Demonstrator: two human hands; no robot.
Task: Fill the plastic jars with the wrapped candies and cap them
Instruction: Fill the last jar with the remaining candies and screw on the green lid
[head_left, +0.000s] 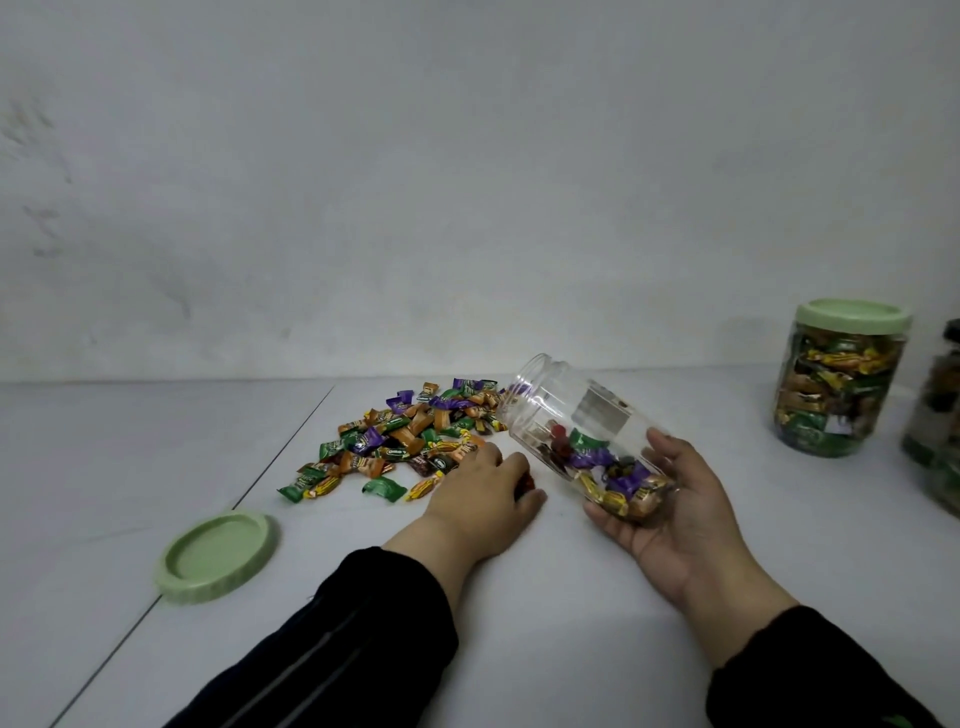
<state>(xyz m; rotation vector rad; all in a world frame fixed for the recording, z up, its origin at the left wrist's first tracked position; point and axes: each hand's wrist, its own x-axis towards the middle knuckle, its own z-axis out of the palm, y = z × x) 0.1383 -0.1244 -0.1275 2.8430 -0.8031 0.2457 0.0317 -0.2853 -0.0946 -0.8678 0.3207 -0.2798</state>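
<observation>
Jar (582, 436) gripped in right hand (670, 514) | left hand (483, 493) curled over half-hidden candy (525, 484) | dark-lidded jar (935, 426) cropped

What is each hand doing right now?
Left hand: curled over a wrapped candy on the white table.
Right hand: gripping the tilted clear plastic jar.

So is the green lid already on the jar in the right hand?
No, the green lid lies on the table, and the jar the right hand tilts is open-mouthed.
</observation>
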